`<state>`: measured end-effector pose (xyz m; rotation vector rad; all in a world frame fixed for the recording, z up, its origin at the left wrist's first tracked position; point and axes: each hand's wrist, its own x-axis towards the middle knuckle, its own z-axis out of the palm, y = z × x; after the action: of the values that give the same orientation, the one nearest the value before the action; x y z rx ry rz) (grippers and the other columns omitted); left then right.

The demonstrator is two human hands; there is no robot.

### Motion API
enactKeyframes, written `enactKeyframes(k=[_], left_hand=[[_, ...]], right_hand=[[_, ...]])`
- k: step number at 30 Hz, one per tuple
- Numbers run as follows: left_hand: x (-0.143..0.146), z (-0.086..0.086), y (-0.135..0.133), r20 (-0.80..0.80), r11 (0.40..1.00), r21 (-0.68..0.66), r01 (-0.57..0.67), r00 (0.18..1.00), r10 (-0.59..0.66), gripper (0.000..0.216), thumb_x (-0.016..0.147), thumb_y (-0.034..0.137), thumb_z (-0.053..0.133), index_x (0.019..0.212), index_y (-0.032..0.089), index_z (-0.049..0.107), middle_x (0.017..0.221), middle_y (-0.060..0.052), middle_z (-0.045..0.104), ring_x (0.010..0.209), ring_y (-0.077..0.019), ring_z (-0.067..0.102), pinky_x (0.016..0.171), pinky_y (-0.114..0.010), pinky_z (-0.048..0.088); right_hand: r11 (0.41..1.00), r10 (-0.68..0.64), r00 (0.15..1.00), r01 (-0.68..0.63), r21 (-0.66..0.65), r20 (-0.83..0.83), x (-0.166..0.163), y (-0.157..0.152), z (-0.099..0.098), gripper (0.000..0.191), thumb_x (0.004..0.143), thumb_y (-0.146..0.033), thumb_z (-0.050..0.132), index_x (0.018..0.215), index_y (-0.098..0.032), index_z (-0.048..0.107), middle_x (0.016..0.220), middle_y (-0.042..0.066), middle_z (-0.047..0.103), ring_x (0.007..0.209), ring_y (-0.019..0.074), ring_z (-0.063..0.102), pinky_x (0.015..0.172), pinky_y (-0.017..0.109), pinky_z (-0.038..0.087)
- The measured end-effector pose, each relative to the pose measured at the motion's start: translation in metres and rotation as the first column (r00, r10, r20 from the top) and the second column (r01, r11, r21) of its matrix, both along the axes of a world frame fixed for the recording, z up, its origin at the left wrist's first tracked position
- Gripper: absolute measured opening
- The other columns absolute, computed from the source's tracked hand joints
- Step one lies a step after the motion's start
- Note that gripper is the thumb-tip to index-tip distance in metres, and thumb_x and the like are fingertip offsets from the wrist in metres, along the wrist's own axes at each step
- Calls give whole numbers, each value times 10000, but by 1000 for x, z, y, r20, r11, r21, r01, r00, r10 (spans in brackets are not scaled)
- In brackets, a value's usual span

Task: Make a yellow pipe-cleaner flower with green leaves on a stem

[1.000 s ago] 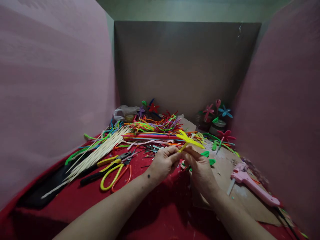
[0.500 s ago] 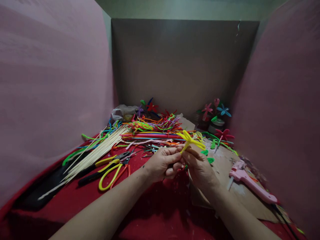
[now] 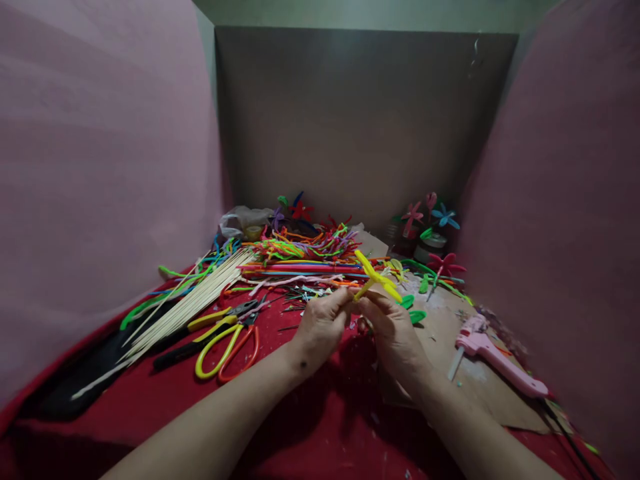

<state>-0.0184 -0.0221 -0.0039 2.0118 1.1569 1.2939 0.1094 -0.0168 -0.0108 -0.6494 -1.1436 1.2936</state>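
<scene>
Both my hands meet at the middle of the red cloth [image 3: 310, 427]. My left hand [image 3: 320, 328] and my right hand [image 3: 393, 333] pinch the base of a yellow pipe-cleaner flower [image 3: 373, 275], whose looped petals stick up and to the right above my fingertips. Fingers of both hands are closed on its stem. Green leaf pieces [image 3: 413, 308] lie just right of my right hand.
A heap of coloured pipe cleaners [image 3: 305, 253] lies behind the hands. Bamboo skewers [image 3: 187, 308], pliers and yellow-handled scissors [image 3: 227, 337] lie left. A pink glue gun [image 3: 493, 363] rests on cardboard at right. Finished flowers [image 3: 430, 223] stand at the back right. Pink walls close both sides.
The hands have turned the yellow flower slightly and shifted a little left and up; the view has tilted a bit. Both hands keep their hold.
</scene>
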Motion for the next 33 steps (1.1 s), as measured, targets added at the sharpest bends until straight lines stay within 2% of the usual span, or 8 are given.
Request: enactKeyframes(k=[5, 14, 18, 22, 26, 28, 30, 33], left_hand=[[4, 11, -1, 349, 932, -291, 215, 931, -106, 261, 818, 352, 503, 642, 160, 495, 477, 74, 404, 352, -40, 342, 353, -172, 271], [0, 14, 0, 601, 763, -427, 485, 783, -161, 302, 735, 393, 633, 640, 136, 507, 465, 67, 459, 298, -9, 336, 310, -145, 211], [-2, 18, 0, 722, 610, -479, 631, 678, -134, 265, 706, 342, 680, 833, 139, 569, 462, 87, 444, 277, 12, 242, 305, -130, 160], [-3, 21, -1, 745, 552, -481, 682, 649, -153, 351, 731, 273, 660, 1046, 158, 557, 466, 87, 461, 283, 7, 243, 311, -118, 136], [-3, 19, 0, 719, 572, -476, 668, 670, -183, 249, 742, 316, 647, 893, 135, 565, 466, 82, 456, 282, 6, 246, 307, -127, 151], [-2, 18, 1, 662, 622, -470, 626, 716, -221, 243, 764, 359, 614, 757, 129, 535, 464, 75, 450, 284, 0, 270, 309, -138, 182], [-1, 16, 1, 542, 718, -450, 531, 802, -253, 270, 793, 382, 565, 698, 137, 506, 495, 56, 478, 309, -18, 338, 328, -151, 239], [2, 11, 0, 262, 915, -318, 249, 950, -167, 183, 797, 340, 552, 777, 159, 540, 588, 34, 539, 403, -60, 445, 409, -183, 342]], right_hand=[[996, 51, 996, -57, 73, 77, 6, 5, -1, 178, 742, -281, 658, 894, -208, 716, 767, 10, 650, 691, 139, 503, 658, 271, 413], [998, 67, 998, -67, -20, 15, 10, 10, -6, 194, 706, -308, 691, 878, -225, 724, 776, 4, 636, 617, 105, 469, 570, 226, 381], [986, 151, 989, -151, -71, -8, 11, 8, 0, 262, 671, -331, 707, 909, -223, 724, 730, 11, 636, 594, 113, 485, 563, 234, 396], [982, 177, 982, -181, -57, -72, 9, 4, 8, 182, 614, -275, 722, 791, -232, 731, 683, -1, 637, 590, 120, 501, 599, 254, 429], [993, 105, 992, -108, -38, -69, 8, 4, 7, 161, 604, -272, 715, 759, -232, 723, 657, -2, 628, 593, 139, 511, 584, 275, 438], [996, 81, 994, -83, -38, -74, 8, 5, 4, 157, 619, -276, 708, 767, -226, 717, 669, -1, 635, 588, 136, 515, 570, 272, 430], [998, 48, 996, -51, -42, -71, 9, 7, 1, 147, 632, -273, 706, 768, -217, 710, 706, 5, 650, 600, 137, 522, 564, 267, 425], [999, -12, 997, 9, -48, -76, 9, 8, -2, 144, 623, -246, 716, 764, -218, 704, 756, 8, 664, 652, 149, 542, 586, 268, 432]])
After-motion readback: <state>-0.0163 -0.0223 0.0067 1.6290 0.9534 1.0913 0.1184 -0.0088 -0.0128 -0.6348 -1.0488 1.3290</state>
